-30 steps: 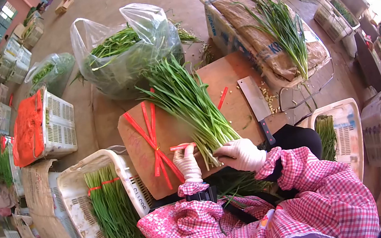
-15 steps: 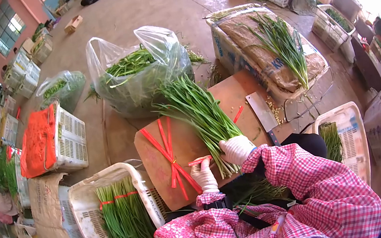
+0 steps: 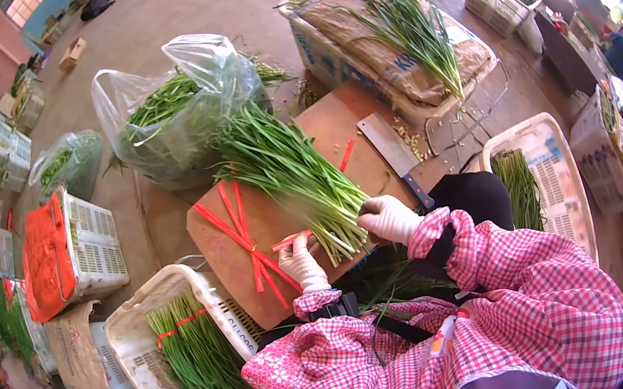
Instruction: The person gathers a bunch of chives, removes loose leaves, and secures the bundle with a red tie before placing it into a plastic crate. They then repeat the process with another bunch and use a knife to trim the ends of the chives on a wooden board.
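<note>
Loose bunch of greens (image 3: 292, 177) lies across the middle of the surface (image 3: 333, 118), stem ends toward its near edge; left hand (image 3: 303, 266) is at that edge, thumb and fingers pinching a red strip (image 3: 281, 245), while right hand (image 3: 388, 218) is curled against the stem ends, can't tell how firmly. Step in hand looks like evening up the bunch for tying, with spare strips (image 3: 245, 234) on the surface's left part, knife (image 3: 389, 145) on its right. Next move likely calls for keeping stems snug while wrapping the strip around.
</note>
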### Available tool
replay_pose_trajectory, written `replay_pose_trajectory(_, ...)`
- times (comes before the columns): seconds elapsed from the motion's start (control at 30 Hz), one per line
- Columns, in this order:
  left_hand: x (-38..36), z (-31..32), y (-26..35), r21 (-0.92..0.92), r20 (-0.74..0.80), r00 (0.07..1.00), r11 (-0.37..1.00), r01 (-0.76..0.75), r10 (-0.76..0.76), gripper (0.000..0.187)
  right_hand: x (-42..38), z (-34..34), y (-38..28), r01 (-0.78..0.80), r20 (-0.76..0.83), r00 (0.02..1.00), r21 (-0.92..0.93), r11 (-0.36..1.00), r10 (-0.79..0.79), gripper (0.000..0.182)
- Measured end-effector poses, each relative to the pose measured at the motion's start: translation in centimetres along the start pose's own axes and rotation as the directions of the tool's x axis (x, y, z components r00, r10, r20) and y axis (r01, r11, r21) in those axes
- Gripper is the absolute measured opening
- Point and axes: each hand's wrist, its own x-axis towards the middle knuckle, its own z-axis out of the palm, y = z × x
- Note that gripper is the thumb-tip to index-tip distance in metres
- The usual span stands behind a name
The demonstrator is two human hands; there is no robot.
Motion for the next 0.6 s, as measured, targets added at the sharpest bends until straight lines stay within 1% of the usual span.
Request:
replay_pose_trajectory(0.03, -0.4, 0.2, 0.2, 0.013, 0.01, 1.0, 1.0, 0.006, -0.006, 0.005, -0.4, 0.3, 1.2, 0.109, -0.08, 0.988, -0.231, 0.967, -0.13, 0.025)
replay_pose_trajectory(0.07, -0.8, 0.5, 0.6, 0.001, 0.024, 1.0, 1.0, 0.003, -0.003, 0.003, -0.3, 0.8, 2.6, 0.109, -0.116, 0.98, -0.376, 0.92, -0.164, 0.029)
replay_pose_trajectory(0.1, -1.0, 1.0, 1.0, -0.014, 0.04, 0.999, 1.0, -0.002, 0.003, 0.002, -0.6, 1.3, 3.0, 0.114, -0.094, 0.981, -0.436, 0.892, -0.172, 0.03)
replay_pose_trajectory(0.13, -1.0, 1.0, 1.3, 0.017, 0.058, 0.998, 1.0, 0.006, -0.007, 0.005, -1.1, 1.7, 2.5, 0.094, -0.077, 0.985, -0.514, 0.853, -0.155, 0.03)
replay_pose_trajectory(0.17, -1.3, 1.2, 1.6, 0.039, 0.082, 0.997, 0.999, -0.014, 0.011, 0.009, -1.2, 2.1, 2.8, 0.123, -0.069, 0.976, -0.605, 0.787, -0.206, 0.03)
replay_pose_trajectory(0.2, -1.6, 1.5, 1.9, 0.059, 0.065, 0.997, 0.997, -0.051, 0.047, 0.011, -2.0, 1.8, 2.1, 0.157, -0.025, 0.975, -0.634, 0.757, -0.223, 0.032)
replay_pose_trajectory(0.23, -1.4, 1.4, 1.7, 0.065, 0.051, 0.997, 0.997, -0.053, 0.049, 0.012, -2.3, 0.9, 1.8, 0.182, 0.043, 0.978, -0.645, 0.742, -0.203, 0.036)
replay_pose_trajectory(0.27, -0.9, 1.2, 1.4, 0.06, 0.042, 0.999, 0.998, -0.028, 0.025, 0.013, -2.5, -0.2, 1.9, 0.252, 0.109, 0.965, -0.626, 0.738, -0.238, 0.043)
replay_pose_trajectory(0.3, -0.8, 1.1, 1.3, 0.068, 0.008, 0.999, 0.997, -0.044, 0.044, 0.014, -2.6, -1.3, 1.6, 0.244, 0.089, 0.967, -0.591, 0.769, -0.239, 0.044)
replay_pose_trajectory(0.33, 0.6, -0.1, 0.1, 0.131, 0.003, 0.995, 0.987, -0.096, 0.096, 0.012, -3.9, -3.6, -0.3, 0.265, 0.036, 0.958, -0.499, 0.825, -0.285, 0.044)
replay_pose_trajectory(0.37, 0.1, 0.1, 0.7, 0.102, -0.035, 0.999, 0.995, -0.001, 0.004, 0.01, -5.0, -6.1, -1.9, 0.298, -0.005, 0.945, -0.395, 0.869, -0.326, 0.043)
replay_pose_trajectory(0.4, 0.3, -0.4, 0.5, 0.16, -0.029, 0.995, 0.983, -0.088, 0.094, 0.01, -5.0, -9.0, -2.4, 0.318, -0.072, 0.927, -0.362, 0.876, -0.367, 0.039)
replay_pose_trajectory(0.43, -0.1, -0.4, 0.8, 0.145, -0.038, 0.994, 0.985, -0.093, 0.099, 0.009, -5.0, -12.0, -2.4, 0.421, -0.221, 0.842, -0.303, 0.855, -0.493, 0.034)
replay_pose_trajectory(0.47, 1.7, -2.2, -0.9, 0.153, -0.047, 0.993, 0.983, -0.098, 0.106, 0.01, -4.7, -15.1, -2.8, 0.416, -0.38, 0.793, -0.232, 0.879, -0.476, 0.033)
replay_pose_trajectory(0.5, 3.5, -3.3, -2.3, 0.161, -0.061, 0.992, 0.982, -0.103, 0.114, 0.012, -3.0, -18.3, -1.7, 0.515, -0.53, 0.644, -0.233, 0.825, -0.552, 0.031)
replay_pose_trajectory(0.53, 2.8, -2.1, -1.5, 0.164, -0.051, 0.991, 0.98, -0.112, 0.122, 0.012, -3.2, -20.9, -2.9, 0.502, -0.63, 0.663, -0.027, 0.864, -0.405, 0.037)
replay_pose_trajectory(0.57, 0.8, -0.8, 0.0, 0.174, -0.122, 0.988, 0.982, -0.069, 0.091, 0.018, -2.3, -24.1, -2.2, 0.285, -0.749, 0.554, -0.241, 0.928, -0.364, 0.051)
replay_pose_trajectory(0.6, -0.5, 0.1, 0.7, 0.183, -0.196, 0.979, 0.983, -0.026, 0.063, 0.024, -2.7, -26.1, -3.2, 0.169, -0.76, 0.557, -0.29, 0.942, -0.334, 0.069)
